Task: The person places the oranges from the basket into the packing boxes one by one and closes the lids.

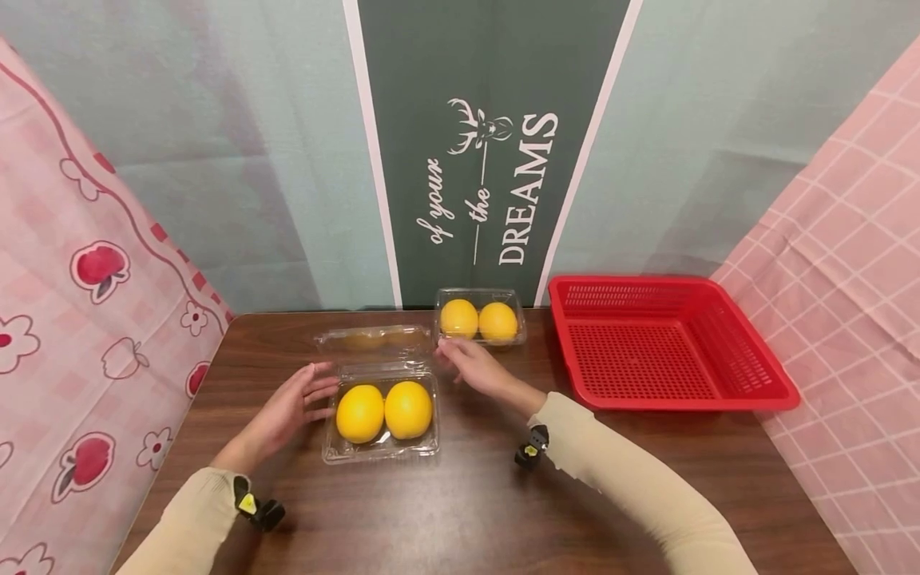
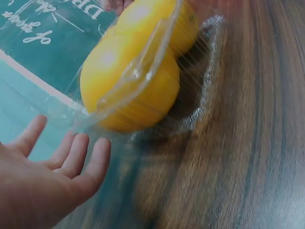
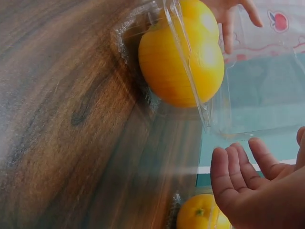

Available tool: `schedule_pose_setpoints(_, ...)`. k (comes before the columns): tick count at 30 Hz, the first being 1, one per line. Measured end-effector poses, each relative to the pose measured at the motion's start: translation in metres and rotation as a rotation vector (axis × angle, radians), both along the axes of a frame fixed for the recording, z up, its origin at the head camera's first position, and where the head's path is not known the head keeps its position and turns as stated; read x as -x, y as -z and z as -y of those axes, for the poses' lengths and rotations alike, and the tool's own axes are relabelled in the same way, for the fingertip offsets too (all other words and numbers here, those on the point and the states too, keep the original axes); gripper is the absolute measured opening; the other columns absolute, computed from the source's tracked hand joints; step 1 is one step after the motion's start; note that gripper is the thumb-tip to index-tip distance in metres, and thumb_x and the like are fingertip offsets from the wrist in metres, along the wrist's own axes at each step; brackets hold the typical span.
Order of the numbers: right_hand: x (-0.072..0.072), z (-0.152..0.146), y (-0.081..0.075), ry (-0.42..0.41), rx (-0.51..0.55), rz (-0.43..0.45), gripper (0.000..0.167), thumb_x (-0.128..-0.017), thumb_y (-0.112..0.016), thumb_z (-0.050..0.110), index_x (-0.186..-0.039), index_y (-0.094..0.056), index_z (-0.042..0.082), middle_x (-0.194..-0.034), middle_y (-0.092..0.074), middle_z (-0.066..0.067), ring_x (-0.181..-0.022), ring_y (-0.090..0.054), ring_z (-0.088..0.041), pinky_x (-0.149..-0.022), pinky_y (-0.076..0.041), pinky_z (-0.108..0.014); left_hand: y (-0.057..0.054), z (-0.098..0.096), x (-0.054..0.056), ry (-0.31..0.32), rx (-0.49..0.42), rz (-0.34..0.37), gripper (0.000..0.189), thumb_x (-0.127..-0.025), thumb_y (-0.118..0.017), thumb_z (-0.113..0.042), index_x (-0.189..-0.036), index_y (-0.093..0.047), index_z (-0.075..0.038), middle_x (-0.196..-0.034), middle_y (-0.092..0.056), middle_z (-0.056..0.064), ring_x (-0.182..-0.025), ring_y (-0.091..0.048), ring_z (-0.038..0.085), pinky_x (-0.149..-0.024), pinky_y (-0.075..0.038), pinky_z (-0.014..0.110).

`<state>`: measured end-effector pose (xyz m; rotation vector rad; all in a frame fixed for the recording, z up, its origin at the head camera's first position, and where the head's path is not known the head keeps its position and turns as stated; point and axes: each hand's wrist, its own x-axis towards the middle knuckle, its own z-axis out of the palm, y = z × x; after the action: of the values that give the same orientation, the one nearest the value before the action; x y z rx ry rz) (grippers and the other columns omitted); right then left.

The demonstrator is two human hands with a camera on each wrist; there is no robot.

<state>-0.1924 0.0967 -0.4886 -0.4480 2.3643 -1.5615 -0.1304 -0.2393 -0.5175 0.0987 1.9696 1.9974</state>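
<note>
A clear plastic clamshell box (image 1: 381,457) sits on the table with its lid (image 1: 374,339) raised at the back. Two oranges (image 1: 408,410) lie side by side in its base. My left hand (image 1: 287,409) is at the box's left side, fingers spread and fairly straight, with nothing held. On the other side, my right hand (image 1: 477,369) reaches between the lid's right end and a second clear box (image 1: 519,339). In the right wrist view, the right hand's fingers (image 3: 238,174) are loosely extended and hold nothing, close to the lid's edge.
The second box, closed over two more oranges (image 1: 497,321), stands at the table's back edge by the curtain. A red plastic basket (image 1: 564,343) with a mesh bottom stands at the right. Brown wooden table (image 1: 460,511) extends in front; patterned pink cloths (image 1: 848,263) hang at both sides.
</note>
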Motion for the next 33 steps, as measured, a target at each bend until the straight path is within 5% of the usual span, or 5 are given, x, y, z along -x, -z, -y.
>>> schedule_pose_setpoints(11, -0.014, -0.005, -0.008, -0.051, -0.079, 0.027, 0.049, -0.109, -0.041, 0.042, -0.126, -0.061, 0.001, -0.097, -0.067, -0.013, -0.086, -0.063, -0.033, -0.071, -0.058, -0.059, -0.013, -0.006, -0.007, -0.043, 0.060, 0.002, 0.084, -0.108, -0.014, -0.058, -0.151, -0.024, 0.012, -0.155, -0.029, 0.035, -0.124, -0.049, 0.018, -0.096, -0.051, 0.031)
schedule_pose_setpoints(20, -0.018, -0.008, -0.013, -0.055, -0.090, 0.068, 0.052, -0.106, -0.045, 0.047, -0.119, -0.060, -0.001, -0.093, -0.070, -0.009, -0.081, -0.066, -0.026, -0.064, -0.059, -0.049, -0.018, -0.009, -0.015, -0.036, 0.072, 0.036, 0.080, -0.109, -0.018, -0.054, -0.152, -0.020, 0.013, -0.157, -0.024, 0.037, -0.143, -0.029, 0.048, -0.103, -0.052, 0.049)
schedule_pose_setpoints(27, -0.023, -0.010, -0.016, -0.075, -0.138, 0.103, 0.047, -0.104, -0.051, 0.048, -0.110, -0.061, 0.003, -0.095, -0.072, -0.009, -0.087, -0.068, -0.033, -0.064, -0.058, -0.048, -0.020, -0.007, -0.022, -0.057, 0.004, 0.036, 0.056, -0.111, -0.030, -0.041, -0.146, -0.034, 0.002, -0.148, -0.035, 0.028, -0.129, -0.047, 0.025, -0.098, -0.055, 0.048)
schedule_pose_setpoints(33, -0.026, -0.015, -0.015, -0.174, -0.190, 0.118, 0.043, -0.102, -0.057, 0.045, -0.106, -0.063, 0.003, -0.096, -0.072, -0.015, -0.082, -0.068, -0.034, -0.055, -0.050, -0.032, -0.020, -0.003, -0.027, -0.003, -0.019, 0.059, 0.065, -0.109, -0.032, -0.036, -0.155, -0.014, 0.006, -0.149, -0.031, 0.026, -0.128, -0.046, 0.022, -0.101, -0.053, 0.054)
